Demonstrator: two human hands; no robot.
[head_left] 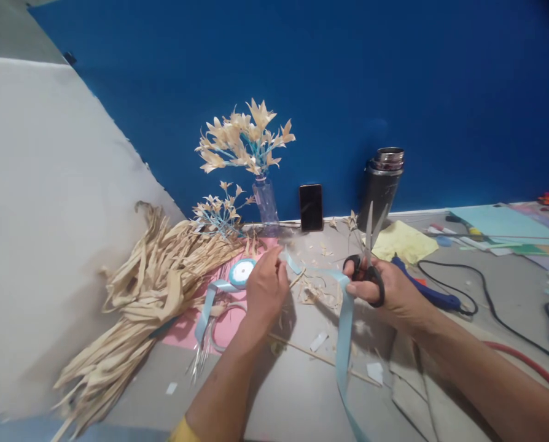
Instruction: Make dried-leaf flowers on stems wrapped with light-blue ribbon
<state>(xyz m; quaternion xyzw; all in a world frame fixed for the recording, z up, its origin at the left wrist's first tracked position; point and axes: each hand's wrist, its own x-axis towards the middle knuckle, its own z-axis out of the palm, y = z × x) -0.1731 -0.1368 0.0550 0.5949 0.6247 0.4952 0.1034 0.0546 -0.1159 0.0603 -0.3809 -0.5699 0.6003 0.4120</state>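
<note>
Two bare hands work over the worktop (297, 396), and one light blue ribbon (345, 331) runs between them. The left hand (269, 288) has its fingers together, its grip closed on the ribbon at the fingertips; a thin pale stem (297, 278) juts out to the right from this hand. The right hand (392, 291) has its grip clamped around the black handles of the scissors (369, 236), whose blades point to the far side, slightly apart. Its thumb also pins the ribbon, which drops from there toward the near edge.

Just left of the left hand sits a ribbon spool (243, 271), partly over a pink sheet (180, 333), with thin wires (201, 359) near it. Farther left lies a large heap of dried husks (164, 264). At the far side, pale flowers (247, 135) stand in a clear bottle (266, 205), with a smaller flower bunch (221, 212) to its left. Right of the bottle, a phone (311, 207) leans upright near the blue wall (330, 80), then a dark flask (381, 187). A yellow sheet (408, 240) and a blue glue gun (428, 293) lie beyond the right hand.
</note>
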